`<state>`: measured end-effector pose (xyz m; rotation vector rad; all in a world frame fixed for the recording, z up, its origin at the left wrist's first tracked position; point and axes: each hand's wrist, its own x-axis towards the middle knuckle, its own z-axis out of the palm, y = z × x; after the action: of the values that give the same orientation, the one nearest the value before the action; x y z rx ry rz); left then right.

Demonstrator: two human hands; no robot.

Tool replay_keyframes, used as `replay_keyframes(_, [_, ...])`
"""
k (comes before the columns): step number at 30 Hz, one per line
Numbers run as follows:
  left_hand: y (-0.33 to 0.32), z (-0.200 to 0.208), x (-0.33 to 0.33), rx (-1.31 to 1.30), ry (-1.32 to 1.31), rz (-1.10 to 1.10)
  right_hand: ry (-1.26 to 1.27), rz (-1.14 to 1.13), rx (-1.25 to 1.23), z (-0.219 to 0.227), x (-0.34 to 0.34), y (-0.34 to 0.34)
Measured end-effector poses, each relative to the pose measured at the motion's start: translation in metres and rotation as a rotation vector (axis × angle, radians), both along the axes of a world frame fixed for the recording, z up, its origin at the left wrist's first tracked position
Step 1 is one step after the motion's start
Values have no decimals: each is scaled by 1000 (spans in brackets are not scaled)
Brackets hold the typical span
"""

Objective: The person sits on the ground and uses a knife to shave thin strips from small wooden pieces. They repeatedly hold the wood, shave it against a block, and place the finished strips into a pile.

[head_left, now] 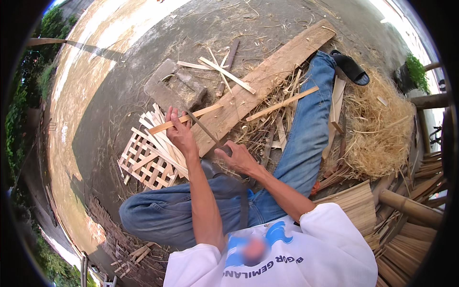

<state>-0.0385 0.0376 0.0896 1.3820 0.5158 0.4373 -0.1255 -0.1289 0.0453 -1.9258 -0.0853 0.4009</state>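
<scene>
My left hand (181, 136) is closed around a flat bamboo strip (204, 111), whose far end reaches over a long wooden board (273, 71). In my closed right hand (239, 159) is the dark handle of a long, narrow knife (204, 128). Its blade slants up and to the left, its tip by the strip near my left fingers; whether the edge touches the strip I cannot tell. Left of my left hand lies a woven bamboo lattice (143, 160), with a fan of pale strips (165, 143) partly on it.
A stone block (165, 88) sits beyond my left hand. Loose strips (227, 74) lie by the board, and another strip (282, 103) rests across my outstretched leg. To the right are a shavings heap (377, 129), a black slipper (351, 68) and bamboo poles (411, 208).
</scene>
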Motion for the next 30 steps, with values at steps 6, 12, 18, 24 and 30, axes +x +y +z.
replay_keyframes(6, [19, -15, -3, -67, -20, 54, 106, -111, -45, -30, 15, 4])
replay_keyframes(12, [6, -1, -1, -67, 3, 8, 119, -109, -146, -42, 18, -11])
replay_keyframes(18, [12, -4, 1, -88, 2, 28, 91, -14, -218, -36, 28, -24])
replay_keyframes(24, [15, -11, 2, -111, -36, 12, 60, 32, -245, -42, 31, -30])
replay_keyframes(30, [14, -8, 2, -122, -33, 4, 103, -64, -297, -46, 34, -34])
